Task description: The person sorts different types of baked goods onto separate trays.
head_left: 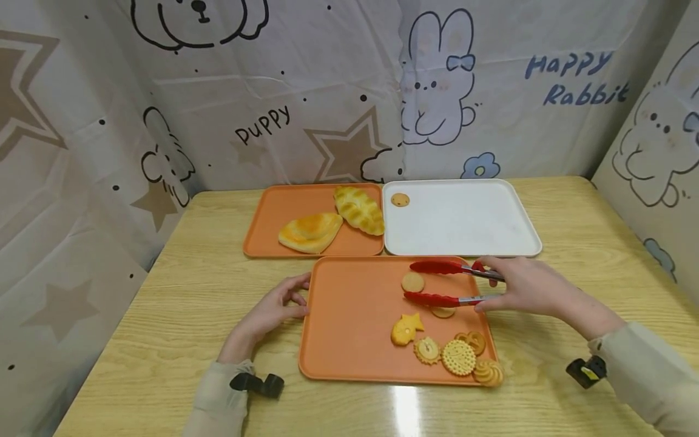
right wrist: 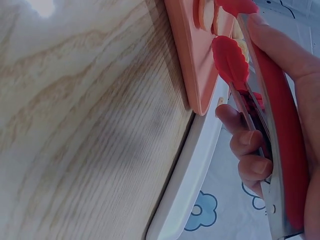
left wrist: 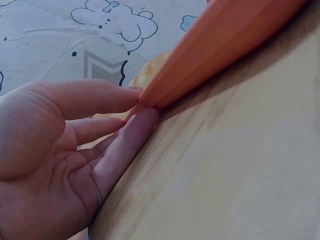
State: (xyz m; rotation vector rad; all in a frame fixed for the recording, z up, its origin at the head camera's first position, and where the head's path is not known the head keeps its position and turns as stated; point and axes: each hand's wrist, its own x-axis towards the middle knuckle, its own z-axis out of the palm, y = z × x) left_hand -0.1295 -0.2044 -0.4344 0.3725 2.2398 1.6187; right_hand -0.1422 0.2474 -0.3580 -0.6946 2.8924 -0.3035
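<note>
My right hand (head_left: 526,285) grips red-tipped metal tongs (right wrist: 285,135) from the right. Their tips are spread, one on either side of a round plain cookie (head_left: 412,282) on the near orange tray (head_left: 349,328). Another round cookie (head_left: 443,312) lies partly hidden under the lower tong arm. My left hand (head_left: 275,309) holds the tray's left rim; in the left wrist view its fingers (left wrist: 107,97) pinch the orange edge. Closer to me on this tray are a fish-shaped cookie (head_left: 405,331), a large round cracker (head_left: 459,357) and several other cookies.
Behind stands a second orange tray (head_left: 262,224) with a smooth bread (head_left: 310,232) and a ridged bread (head_left: 358,210). Beside it is a white tray (head_left: 464,221) bearing one small face cookie (head_left: 400,199). A swirled cookie (head_left: 488,372) overhangs the near tray's corner. Printed cloth hangs behind the table.
</note>
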